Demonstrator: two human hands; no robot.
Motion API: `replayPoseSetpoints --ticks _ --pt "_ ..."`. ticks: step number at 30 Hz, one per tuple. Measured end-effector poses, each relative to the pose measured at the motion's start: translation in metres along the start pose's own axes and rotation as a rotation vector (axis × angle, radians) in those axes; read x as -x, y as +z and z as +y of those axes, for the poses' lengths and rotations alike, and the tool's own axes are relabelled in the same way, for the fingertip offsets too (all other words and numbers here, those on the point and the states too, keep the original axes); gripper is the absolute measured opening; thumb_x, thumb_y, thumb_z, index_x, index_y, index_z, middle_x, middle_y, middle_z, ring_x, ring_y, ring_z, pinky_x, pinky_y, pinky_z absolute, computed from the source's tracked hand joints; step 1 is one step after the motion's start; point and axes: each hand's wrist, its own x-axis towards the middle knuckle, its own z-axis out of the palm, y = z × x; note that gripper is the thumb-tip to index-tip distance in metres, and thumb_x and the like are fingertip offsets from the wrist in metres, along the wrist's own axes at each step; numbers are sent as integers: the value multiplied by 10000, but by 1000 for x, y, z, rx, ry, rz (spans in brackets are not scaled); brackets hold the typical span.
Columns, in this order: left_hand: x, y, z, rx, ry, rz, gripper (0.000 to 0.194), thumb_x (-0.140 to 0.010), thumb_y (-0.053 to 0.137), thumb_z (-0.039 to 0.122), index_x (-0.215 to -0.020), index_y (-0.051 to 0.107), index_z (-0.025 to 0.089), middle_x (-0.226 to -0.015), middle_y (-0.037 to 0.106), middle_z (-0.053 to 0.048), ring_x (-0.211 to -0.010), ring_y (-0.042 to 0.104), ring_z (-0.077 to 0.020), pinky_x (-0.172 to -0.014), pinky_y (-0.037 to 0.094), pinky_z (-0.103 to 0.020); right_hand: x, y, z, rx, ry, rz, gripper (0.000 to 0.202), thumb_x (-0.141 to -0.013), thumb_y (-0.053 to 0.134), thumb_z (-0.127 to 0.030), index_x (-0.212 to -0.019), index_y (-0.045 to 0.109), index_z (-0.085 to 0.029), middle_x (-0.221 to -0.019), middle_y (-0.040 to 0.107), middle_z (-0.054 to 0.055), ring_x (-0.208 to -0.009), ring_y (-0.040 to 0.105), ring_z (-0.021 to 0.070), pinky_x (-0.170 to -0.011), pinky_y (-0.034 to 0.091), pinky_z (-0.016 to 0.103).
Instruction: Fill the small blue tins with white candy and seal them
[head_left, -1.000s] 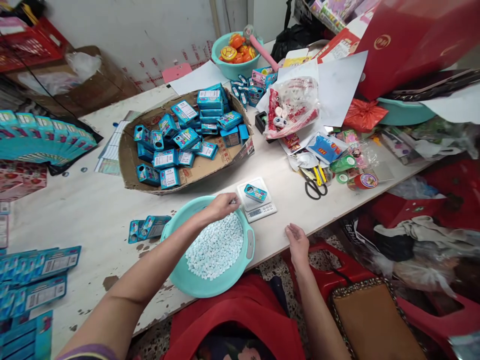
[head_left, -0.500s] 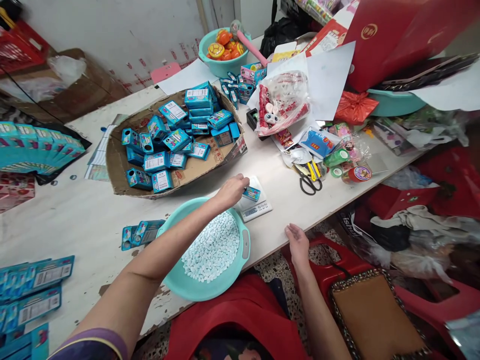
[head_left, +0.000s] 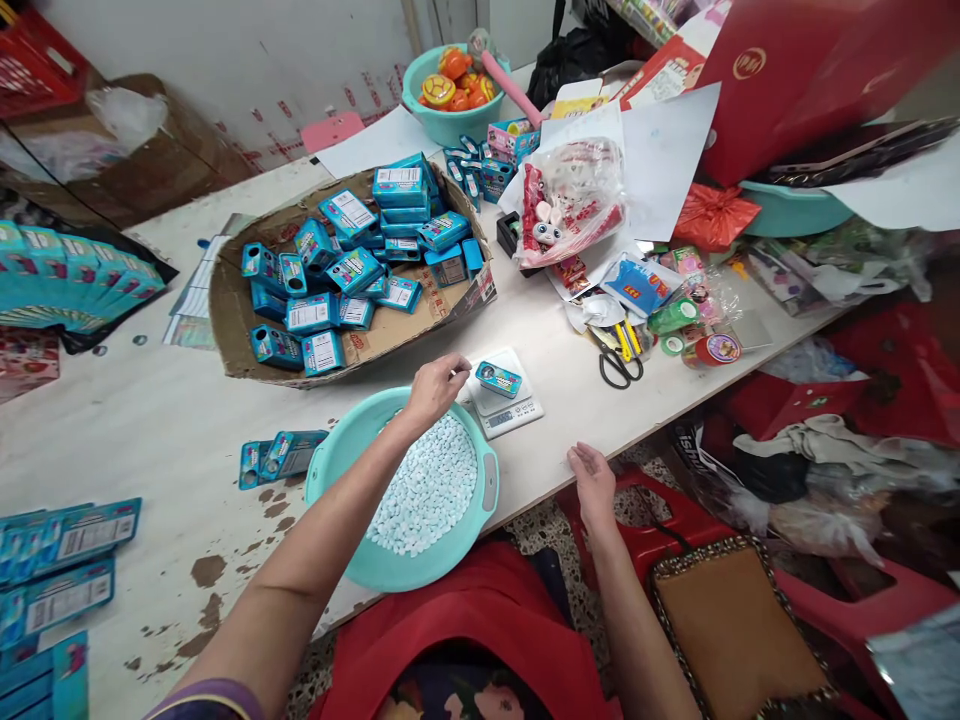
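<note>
My left hand point(head_left: 439, 388) is over the right rim of a turquoise basin point(head_left: 328, 500), its fingers pinched together; whatever they may hold is too small to make out. Inside the basin lie many small pale-blue pieces point(head_left: 427, 495). Just right of those fingertips, a small blue box point(head_left: 498, 379) lies on a white scale point(head_left: 510, 415), its round opening at the left end. My right hand point(head_left: 594, 482) hovers by the table's front edge, fingers loosely bent and apart, holding nothing.
Behind the basin, a cardboard tray point(head_left: 390, 335) holds several blue boxes. Flat blue boxes point(head_left: 294, 453) lie left of the basin. Black-handled scissors point(head_left: 619, 368), tape rolls point(head_left: 718, 348) and a plastic bag point(head_left: 574, 205) are at the right. A red chair point(head_left: 645, 490) stands below.
My left hand has moved left, away from the box on the scale, which now shows fully. My right hand has stayed nearly in place. The view has shifted slightly.
</note>
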Motion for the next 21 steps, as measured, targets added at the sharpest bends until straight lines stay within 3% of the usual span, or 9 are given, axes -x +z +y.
replayPoseSetpoints --ticks 5,9,13,16,19,21 --pt "6 -2 -17 28 -60 20 166 -800 484 242 -843 640 208 -792 665 0 -715 582 -137 -679 405 -238 -2 2 -1 15 3 -12 477 -639 734 -429 -1009 627 -148 -996 684 109 -974 629 246 -936 469 434" --pt "2 -2 -6 -43 -7 -7 162 -833 493 251 -915 630 221 -883 658 -8 -782 585 -146 -715 412 -247 -2 6 -3 15 6 -21 477 -639 731 -419 -1013 622 -144 -993 682 110 -971 631 242 -930 473 426" --pt "0 15 11 -262 125 -88 229 -852 520 295 -1065 596 257 -1087 572 -52 -931 553 -188 -709 421 -270 0 7 -6 34 -6 -24 484 -648 726 -433 -1019 621 -140 -999 681 117 -972 630 241 -935 469 427" --pt "-3 35 15 -409 163 -130 196 -857 522 301 -1020 611 239 -1121 516 -86 -997 514 -226 -676 421 -284 1 5 -7 66 -17 -30 499 -659 715 -461 -1026 620 -136 -1010 679 123 -980 628 244 -938 465 428" --pt "-4 44 11 -384 159 -109 163 -857 528 298 -965 625 224 -1104 510 -88 -986 514 -224 -659 419 -282 5 5 -15 113 -38 -36 525 -674 697 -476 -1042 607 -114 -1022 667 142 -976 625 249 -932 463 438" --pt "2 41 9 -278 195 -75 138 -856 535 290 -926 630 219 -1103 517 -75 -947 531 -200 -670 422 -273 12 8 -31 155 -95 -56 544 -700 681 -464 -1103 578 -113 -1064 646 155 -982 618 250 -917 470 446"
